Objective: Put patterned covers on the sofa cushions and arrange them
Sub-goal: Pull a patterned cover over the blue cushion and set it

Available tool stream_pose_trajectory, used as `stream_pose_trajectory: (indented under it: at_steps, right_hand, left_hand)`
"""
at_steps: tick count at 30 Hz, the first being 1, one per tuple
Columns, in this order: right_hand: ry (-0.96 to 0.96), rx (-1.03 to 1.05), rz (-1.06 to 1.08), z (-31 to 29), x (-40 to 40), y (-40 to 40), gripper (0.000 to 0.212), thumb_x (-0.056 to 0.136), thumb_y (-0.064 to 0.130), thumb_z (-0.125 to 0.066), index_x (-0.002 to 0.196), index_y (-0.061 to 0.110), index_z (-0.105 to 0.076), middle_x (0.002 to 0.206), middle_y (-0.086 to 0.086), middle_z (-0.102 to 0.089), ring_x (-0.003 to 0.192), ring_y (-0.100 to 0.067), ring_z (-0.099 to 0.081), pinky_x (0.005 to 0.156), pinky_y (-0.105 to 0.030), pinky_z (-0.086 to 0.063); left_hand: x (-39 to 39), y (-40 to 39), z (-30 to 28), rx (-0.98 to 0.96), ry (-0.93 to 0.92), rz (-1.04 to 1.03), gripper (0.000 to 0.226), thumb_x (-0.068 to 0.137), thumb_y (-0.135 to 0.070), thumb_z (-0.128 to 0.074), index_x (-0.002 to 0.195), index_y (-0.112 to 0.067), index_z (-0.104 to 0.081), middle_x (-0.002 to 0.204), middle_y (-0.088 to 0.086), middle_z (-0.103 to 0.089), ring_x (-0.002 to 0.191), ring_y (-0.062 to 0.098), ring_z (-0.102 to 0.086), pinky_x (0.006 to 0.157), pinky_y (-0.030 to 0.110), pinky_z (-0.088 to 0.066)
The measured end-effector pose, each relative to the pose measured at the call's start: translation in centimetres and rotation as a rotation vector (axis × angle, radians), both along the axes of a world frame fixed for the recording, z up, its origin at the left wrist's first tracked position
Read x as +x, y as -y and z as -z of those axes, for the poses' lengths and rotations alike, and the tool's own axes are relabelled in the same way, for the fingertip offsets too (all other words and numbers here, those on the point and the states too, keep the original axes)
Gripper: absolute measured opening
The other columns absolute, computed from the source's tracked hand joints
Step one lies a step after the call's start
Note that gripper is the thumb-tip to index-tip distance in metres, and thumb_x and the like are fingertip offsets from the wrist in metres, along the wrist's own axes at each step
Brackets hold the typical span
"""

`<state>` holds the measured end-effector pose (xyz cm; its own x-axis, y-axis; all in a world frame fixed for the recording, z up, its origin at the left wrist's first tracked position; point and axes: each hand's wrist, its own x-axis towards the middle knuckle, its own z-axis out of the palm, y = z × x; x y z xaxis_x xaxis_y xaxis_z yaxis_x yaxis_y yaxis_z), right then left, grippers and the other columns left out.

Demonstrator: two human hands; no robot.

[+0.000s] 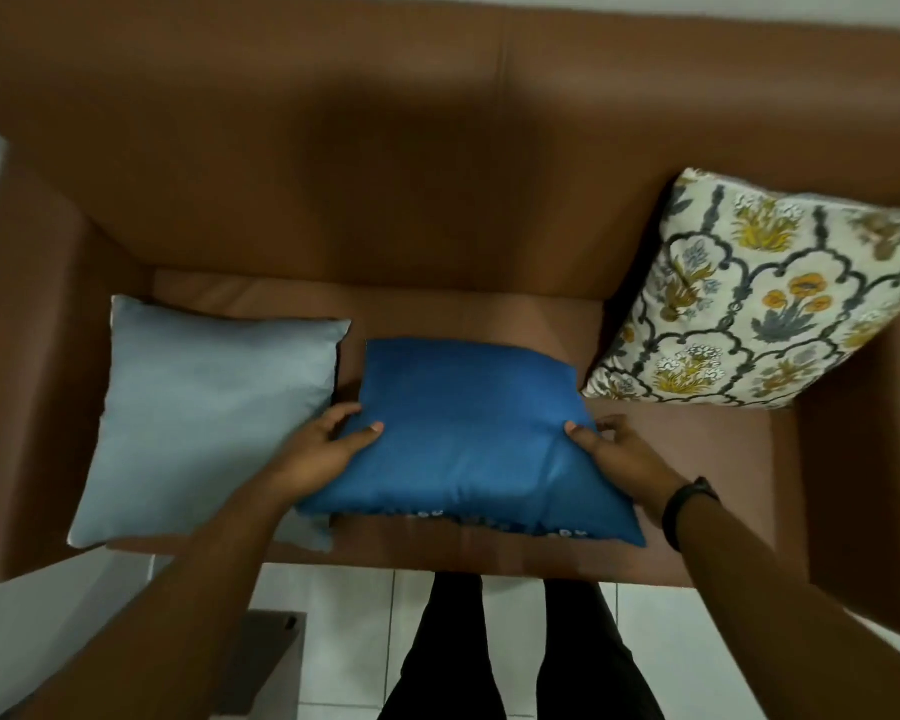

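Observation:
A dark blue cushion [468, 433] lies flat on the middle of the brown sofa seat [687, 449]. My left hand [328, 449] grips its left edge, thumb on top. My right hand [619, 454] pinches its right edge the same way. A strip of patterned fabric [494, 524] peeks out under the cushion's front edge. A plain light blue cushion [204, 418] lies flat to the left, touching my left forearm. A floral patterned cushion [759, 304] leans against the backrest and the right armrest.
The sofa backrest [385, 174] rises behind the cushions, with armrests at left [32, 381] and right [863, 485]. My legs stand on the white tiled floor [354, 641] in front of the seat. A dark low object [271, 646] sits at the lower left.

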<state>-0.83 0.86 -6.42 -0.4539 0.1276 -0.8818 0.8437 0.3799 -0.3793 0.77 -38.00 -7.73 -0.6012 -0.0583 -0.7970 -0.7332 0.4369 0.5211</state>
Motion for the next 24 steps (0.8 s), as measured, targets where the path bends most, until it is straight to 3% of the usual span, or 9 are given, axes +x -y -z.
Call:
stream_pose_trajectory:
  at_steps: [4,7,9,10,13,17,20,22,24]
  right_hand:
    - [-0.037,-0.069,0.068,-3.5,-4.7,-1.4,0.033,0.106,0.039,-0.06,0.124,0.013,-0.069,0.111,-0.01,-0.081,0.097,-0.025,-0.076,0.081,-0.032,-0.058]
    - [0.022,-0.087,0.17,-5.8,-9.0,-2.3,0.048,0.106,0.057,-0.051,0.096,0.012,-0.066,0.06,-0.009,-0.071,0.045,-0.019,-0.064,0.039,-0.023,-0.046]
    - [0.038,-0.077,0.274,-6.7,-11.9,-2.8,0.06,0.103,0.07,-0.042,0.09,0.014,-0.062,0.054,-0.009,-0.066,0.031,-0.019,-0.057,0.028,-0.014,-0.03]
    - [0.026,-0.084,0.326,-7.0,-13.3,-3.1,0.065,0.101,0.075,-0.037,0.093,0.015,-0.063,0.061,-0.011,-0.07,0.033,-0.021,-0.06,0.029,-0.013,-0.029]
    - [-0.014,-0.122,0.378,-6.9,-16.6,-2.5,0.088,0.09,0.092,-0.018,0.099,0.02,-0.069,0.079,-0.008,-0.067,0.051,-0.02,-0.058,0.041,-0.015,-0.032]
    - [-0.097,-0.078,0.366,-5.6,-19.4,-0.4,0.105,0.077,0.102,-0.018,0.117,0.02,-0.068,0.103,-0.004,-0.068,0.082,-0.022,-0.057,0.064,-0.031,-0.044]
    - [-0.193,-0.072,0.309,-3.8,-20.2,1.1,0.096,0.085,0.095,-0.03,0.14,0.024,-0.062,0.133,-0.004,-0.068,0.118,-0.031,-0.063,0.083,-0.045,-0.054]
    - [-0.372,0.098,0.261,-1.8,-19.2,1.8,0.098,0.09,0.087,-0.042,0.159,0.018,-0.045,0.156,-0.01,-0.053,0.14,-0.037,-0.053,0.106,-0.053,-0.051]
    - [-0.729,0.414,0.059,-0.2,-16.4,2.5,0.102,0.091,0.075,-0.057,0.164,0.009,-0.032,0.164,-0.016,-0.038,0.149,-0.039,-0.041,0.117,-0.053,-0.042]
  left_hand:
    - [-5.6,0.0,-5.2,0.097,0.118,-0.092,0.041,0.098,-0.059,-0.058,0.121,-0.026,-0.07,0.132,0.006,-0.072,0.109,0.014,-0.068,0.085,0.027,-0.051]
    - [-9.8,-0.1,-8.1,0.191,0.19,-0.219,0.074,0.094,-0.078,-0.042,0.127,-0.016,-0.066,0.111,0.015,-0.076,0.087,0.026,-0.071,0.08,0.04,-0.054]
    - [-12.7,-0.3,-9.0,0.226,0.144,-0.272,0.09,0.09,-0.086,-0.03,0.126,-0.011,-0.063,0.091,0.013,-0.076,0.067,0.024,-0.069,0.074,0.038,-0.048]
    - [-14.0,-0.6,-9.3,0.235,0.122,-0.285,0.095,0.089,-0.089,-0.024,0.129,-0.011,-0.062,0.096,0.011,-0.077,0.075,0.024,-0.071,0.078,0.039,-0.047]
    - [-17.2,-2.1,-8.9,0.203,0.069,-0.317,0.11,0.082,-0.095,-0.013,0.153,-0.019,-0.051,0.141,0.011,-0.063,0.118,0.031,-0.06,0.097,0.046,-0.044]
    - [-19.9,-5.1,-7.8,0.137,-0.071,-0.348,0.104,0.079,-0.098,-0.021,0.156,-0.032,-0.044,0.145,-0.001,-0.053,0.11,0.022,-0.058,0.09,0.045,-0.044]
    - [-20.6,-6.8,-5.8,0.14,-0.16,-0.363,0.103,0.076,-0.096,-0.04,0.158,-0.034,-0.04,0.156,-0.002,-0.046,0.128,0.026,-0.053,0.1,0.049,-0.047]
    - [-19.5,-7.8,-4.0,-0.045,-0.347,-0.289,0.111,0.075,-0.09,-0.054,0.163,-0.025,-0.03,0.161,0.004,-0.036,0.142,0.032,-0.043,0.112,0.051,-0.041]
    - [-16.9,-9.1,-2.5,-0.46,-0.707,-0.014,0.113,0.081,-0.082,-0.06,0.164,-0.017,-0.02,0.162,0.012,-0.031,0.146,0.036,-0.036,0.11,0.052,-0.035]
